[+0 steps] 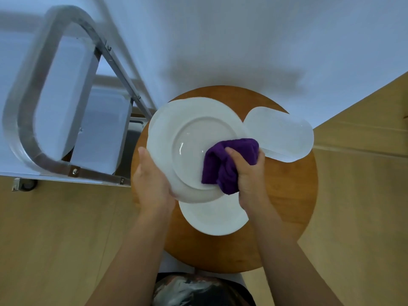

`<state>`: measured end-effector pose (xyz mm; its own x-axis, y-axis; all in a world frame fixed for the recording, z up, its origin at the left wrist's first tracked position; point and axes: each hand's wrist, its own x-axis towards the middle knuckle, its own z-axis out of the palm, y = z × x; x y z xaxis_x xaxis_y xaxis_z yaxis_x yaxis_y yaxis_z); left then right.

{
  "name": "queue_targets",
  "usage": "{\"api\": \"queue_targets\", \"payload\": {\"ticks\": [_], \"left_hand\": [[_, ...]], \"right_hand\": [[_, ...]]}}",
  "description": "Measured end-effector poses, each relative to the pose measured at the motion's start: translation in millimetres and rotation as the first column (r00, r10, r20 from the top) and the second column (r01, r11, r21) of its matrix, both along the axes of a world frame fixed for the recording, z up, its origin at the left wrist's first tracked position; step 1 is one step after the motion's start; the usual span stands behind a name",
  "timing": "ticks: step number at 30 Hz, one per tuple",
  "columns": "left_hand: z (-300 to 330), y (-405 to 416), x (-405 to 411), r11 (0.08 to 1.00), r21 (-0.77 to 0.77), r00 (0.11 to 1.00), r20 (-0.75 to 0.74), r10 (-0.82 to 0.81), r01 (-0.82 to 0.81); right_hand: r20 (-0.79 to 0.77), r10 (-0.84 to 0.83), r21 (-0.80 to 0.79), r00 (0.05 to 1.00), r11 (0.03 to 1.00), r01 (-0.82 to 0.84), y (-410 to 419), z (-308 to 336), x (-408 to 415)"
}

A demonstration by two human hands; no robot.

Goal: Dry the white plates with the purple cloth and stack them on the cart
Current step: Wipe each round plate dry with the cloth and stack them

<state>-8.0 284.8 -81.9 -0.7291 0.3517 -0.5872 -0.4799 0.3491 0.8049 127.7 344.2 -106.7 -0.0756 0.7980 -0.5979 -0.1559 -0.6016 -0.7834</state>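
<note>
A large round white plate (189, 138) is held tilted above the round wooden table (293, 184). My left hand (152, 182) grips its lower left rim. My right hand (249, 173) grips a bunched purple cloth (223, 166) and presses it on the plate's lower right part. Under the held plate, another round white plate (212, 217) lies on the table, partly hidden. A white oval plate (284, 133) lies on the table at the right. The metal cart (44, 164) stands to the left, with white oval dishes (66, 96) on its shelves.
The cart's slanted metal frame bar (123, 78) comes close to the held plate's upper left edge. A cart wheel (26, 184) sits on the light wooden floor (55, 239). A white wall (242, 40) rises behind the table.
</note>
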Motion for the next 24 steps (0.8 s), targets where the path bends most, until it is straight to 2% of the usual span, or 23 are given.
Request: {"api": "queue_targets", "payload": {"ticks": [2,3,5,7,8,9,12,15,19,21,24], "left_hand": [[-6,-10,-7,0.972,0.143,0.975,0.088,-0.202,0.188],[-4,-13,-16,0.908,0.268,0.912,0.169,-0.373,0.322],[-4,-10,-37,0.799,0.443,0.718,0.386,-0.579,0.407],[-4,0,-48,0.761,0.453,0.525,0.551,-0.648,0.464],[-4,5,-49,0.743,0.447,0.475,0.576,-0.665,0.498],[-6,8,-48,0.737,0.435,0.462,0.583,-0.668,0.517],[-11,8,-42,0.753,0.465,0.479,0.583,-0.656,0.466],[-12,5,-38,0.782,0.491,0.537,0.571,-0.622,0.384],[-7,7,-24,0.794,0.535,0.643,0.505,-0.575,0.289],[-4,9,-6,0.847,0.481,0.721,0.502,-0.477,0.226],[-1,10,17,0.917,0.353,0.835,0.436,-0.337,0.186]], "right_hand": [[0.007,0.088,-0.036,0.996,0.995,-0.088,12,4,13],[-0.005,0.17,-0.055,0.985,0.984,-0.17,21,8,23],[-0.02,0.407,-0.073,0.913,0.91,-0.407,37,18,38],[0.049,0.605,-0.07,0.795,0.796,-0.601,45,25,42],[0.107,0.647,-0.063,0.755,0.762,-0.644,47,28,40],[0.161,0.648,-0.055,0.744,0.759,-0.649,48,30,38],[0.237,0.565,-0.011,0.791,0.815,-0.579,50,32,38],[0.213,0.454,-0.046,0.865,0.889,-0.456,39,26,41],[0.1,0.094,-0.161,0.991,0.984,-0.077,-3,7,28],[0.087,-0.101,-0.231,0.991,0.966,0.119,-21,2,13],[0.065,-0.311,-0.319,0.948,0.894,0.315,-38,4,-9]]}}
